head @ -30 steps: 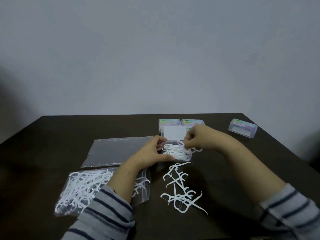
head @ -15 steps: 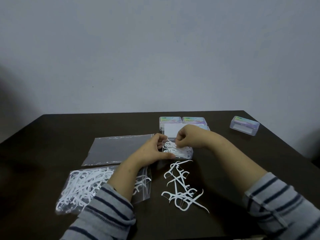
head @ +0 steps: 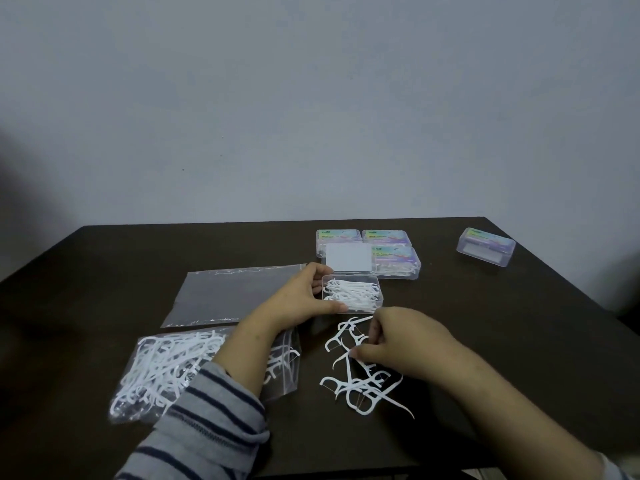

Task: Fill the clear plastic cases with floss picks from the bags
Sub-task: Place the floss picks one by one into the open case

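1. On the dark bench (head: pixel 104 271), near the middle: an open clear plastic case (head: pixel 352 293), partly filled with white floss picks, lid (head: pixel 348 257) tipped back behind it.
2. Left hand (head: pixel 304 299) curled round the case's left side, thumb along the near edge, holding it steady.
3. Right hand (head: pixel 405 344) down on the loose pile of floss picks (head: pixel 360 372) just in front of the case, fingers bent and pinching at a pick; hard to tell how many are caught.
4. Step in hand, by the look of it: picking up more picks to drop into the open case.
5. Next move likely calls for lifting the pinched picks free of the tangle, laying them flat the same way as those inside, and keeping the case from sliding.
6. More stock close by: a bag of floss picks (head: pixel 166 368) under the left arm, and a flat empty bag (head: pixel 228 292) beside the case.
7. Behind the open case: three closed cases (head: pixel 394 258) with picks inside, touching each other. Far right, well apart: one more closed case (head: pixel 485 245).
8. Colourful labels on the closed lids, pink, green and blue; writing too small and blurry to read. No brand to be made out.
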